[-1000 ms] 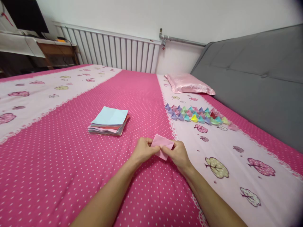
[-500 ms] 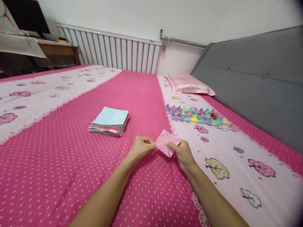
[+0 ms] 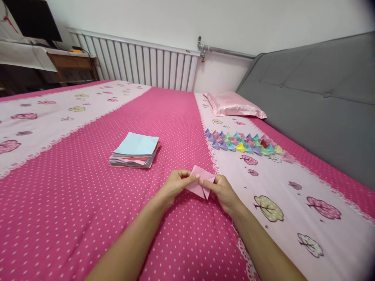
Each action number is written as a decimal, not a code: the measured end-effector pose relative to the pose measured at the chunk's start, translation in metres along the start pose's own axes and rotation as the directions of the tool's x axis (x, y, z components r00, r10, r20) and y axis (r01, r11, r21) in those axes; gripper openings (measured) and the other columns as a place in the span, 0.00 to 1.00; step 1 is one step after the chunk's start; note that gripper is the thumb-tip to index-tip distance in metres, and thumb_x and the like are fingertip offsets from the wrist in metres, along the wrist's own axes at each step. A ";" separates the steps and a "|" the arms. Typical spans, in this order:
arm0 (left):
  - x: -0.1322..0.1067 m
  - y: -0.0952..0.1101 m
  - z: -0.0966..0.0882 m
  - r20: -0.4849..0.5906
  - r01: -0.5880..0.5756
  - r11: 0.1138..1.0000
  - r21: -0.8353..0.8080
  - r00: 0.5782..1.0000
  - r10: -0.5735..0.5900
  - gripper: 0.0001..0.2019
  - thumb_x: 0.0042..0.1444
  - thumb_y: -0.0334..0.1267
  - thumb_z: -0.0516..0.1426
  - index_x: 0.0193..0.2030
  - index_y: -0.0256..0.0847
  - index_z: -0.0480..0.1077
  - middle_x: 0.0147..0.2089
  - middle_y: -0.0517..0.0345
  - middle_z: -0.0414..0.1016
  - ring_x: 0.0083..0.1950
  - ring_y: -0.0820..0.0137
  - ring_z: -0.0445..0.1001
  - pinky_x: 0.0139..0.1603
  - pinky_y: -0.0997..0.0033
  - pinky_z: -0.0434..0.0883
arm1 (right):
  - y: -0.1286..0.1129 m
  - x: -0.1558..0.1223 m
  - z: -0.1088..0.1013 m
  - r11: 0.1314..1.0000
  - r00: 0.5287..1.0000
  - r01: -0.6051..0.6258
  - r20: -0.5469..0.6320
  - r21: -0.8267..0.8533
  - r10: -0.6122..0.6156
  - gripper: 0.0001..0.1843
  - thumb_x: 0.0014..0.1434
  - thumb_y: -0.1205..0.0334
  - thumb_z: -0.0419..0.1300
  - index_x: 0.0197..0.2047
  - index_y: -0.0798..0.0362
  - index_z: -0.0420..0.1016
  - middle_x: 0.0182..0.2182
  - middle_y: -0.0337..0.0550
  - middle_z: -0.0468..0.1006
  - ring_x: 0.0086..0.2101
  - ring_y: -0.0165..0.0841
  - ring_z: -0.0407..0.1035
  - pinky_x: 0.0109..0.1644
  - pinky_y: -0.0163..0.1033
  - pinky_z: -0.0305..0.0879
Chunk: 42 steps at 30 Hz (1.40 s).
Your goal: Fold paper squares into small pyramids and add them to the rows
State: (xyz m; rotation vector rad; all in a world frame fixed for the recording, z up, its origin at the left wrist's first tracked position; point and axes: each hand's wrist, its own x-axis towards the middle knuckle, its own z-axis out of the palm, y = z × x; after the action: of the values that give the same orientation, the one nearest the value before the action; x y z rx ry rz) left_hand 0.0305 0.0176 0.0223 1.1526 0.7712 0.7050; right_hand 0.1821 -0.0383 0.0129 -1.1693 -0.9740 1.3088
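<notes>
A small pink paper [image 3: 200, 183], partly folded, is held just above the pink dotted bedsheet [image 3: 88, 187]. My left hand [image 3: 175, 185] pinches its left side with fingers closed. My right hand [image 3: 222, 190] pinches its right side, thumb on top. A stack of coloured square papers [image 3: 135, 150] with a light blue sheet on top lies to the left, beyond my left hand. Rows of small folded paper shapes [image 3: 243, 143] in several colours lie on the pale strip ahead of my right hand.
A pink satin pillow [image 3: 233, 104] lies at the far right of the bed. A grey padded headboard [image 3: 316, 97] runs along the right side. A white radiator [image 3: 137, 64] lines the back wall, and a wooden desk [image 3: 70, 64] stands at far left.
The paper was opened out into a wider diamond half a second ago, with my hands apart. Now both hands have closed in and the paper is pressed smaller between them.
</notes>
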 end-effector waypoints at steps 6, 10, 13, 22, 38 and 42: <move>0.001 -0.003 -0.001 -0.051 0.036 0.999 -0.019 0.998 -0.037 0.18 0.39 0.45 0.65 0.27 0.29 0.73 0.23 0.52 0.73 0.22 0.75 0.68 0.23 0.77 0.61 | -0.003 -0.001 0.002 0.998 0.997 0.038 0.075 -0.044 -0.035 0.18 0.42 0.58 0.68 0.36 0.58 0.77 0.29 0.45 0.79 0.31 0.35 0.72 0.37 0.39 0.66; 0.002 0.001 0.000 -0.059 0.046 0.985 -0.167 0.997 -0.057 0.16 0.40 0.42 0.65 0.30 0.28 0.74 0.25 0.49 0.76 0.24 0.72 0.71 0.26 0.75 0.65 | -0.007 -0.001 0.003 0.997 0.996 0.059 0.061 0.044 -0.062 0.24 0.39 0.61 0.70 0.42 0.55 0.73 0.34 0.44 0.79 0.35 0.36 0.73 0.44 0.42 0.66; 0.002 0.004 0.000 -0.046 0.082 0.959 -0.270 0.994 -0.097 0.14 0.42 0.39 0.64 0.31 0.28 0.74 0.26 0.49 0.76 0.24 0.73 0.71 0.28 0.75 0.67 | -0.008 0.000 0.002 0.994 0.996 0.074 0.037 0.077 -0.077 0.25 0.41 0.61 0.69 0.45 0.53 0.70 0.35 0.44 0.79 0.35 0.35 0.73 0.44 0.42 0.66; 0.005 0.004 -0.004 -0.023 0.175 0.876 -0.450 0.978 -0.207 0.07 0.49 0.31 0.59 0.34 0.28 0.74 0.28 0.51 0.76 0.26 0.74 0.71 0.29 0.76 0.70 | -0.006 0.001 0.002 0.988 0.990 0.136 -0.035 0.074 -0.133 0.24 0.43 0.60 0.68 0.44 0.53 0.70 0.30 0.41 0.78 0.32 0.33 0.73 0.40 0.38 0.67; 0.005 0.000 -0.004 -0.047 0.114 0.918 -0.379 0.989 -0.142 0.10 0.45 0.34 0.62 0.35 0.30 0.74 0.29 0.52 0.76 0.27 0.74 0.72 0.29 0.77 0.69 | -0.004 0.004 0.002 0.977 0.972 0.208 -0.120 0.049 -0.201 0.22 0.44 0.59 0.67 0.43 0.53 0.70 0.32 0.41 0.78 0.34 0.34 0.73 0.41 0.39 0.68; 0.007 -0.002 -0.004 -0.056 0.078 0.940 -0.331 0.993 -0.102 0.10 0.42 0.36 0.64 0.29 0.31 0.74 0.22 0.57 0.71 0.21 0.80 0.65 0.21 0.81 0.61 | -0.003 0.006 0.002 0.969 0.963 0.246 -0.118 0.013 -0.243 0.27 0.41 0.61 0.69 0.46 0.52 0.69 0.36 0.43 0.78 0.38 0.36 0.73 0.44 0.41 0.67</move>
State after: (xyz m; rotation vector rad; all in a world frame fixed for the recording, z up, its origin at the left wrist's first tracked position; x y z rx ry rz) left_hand 0.0310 0.0245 0.0189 0.7872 0.7297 0.7688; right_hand 0.1808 -0.0316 0.0152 -1.0544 -0.9782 1.0431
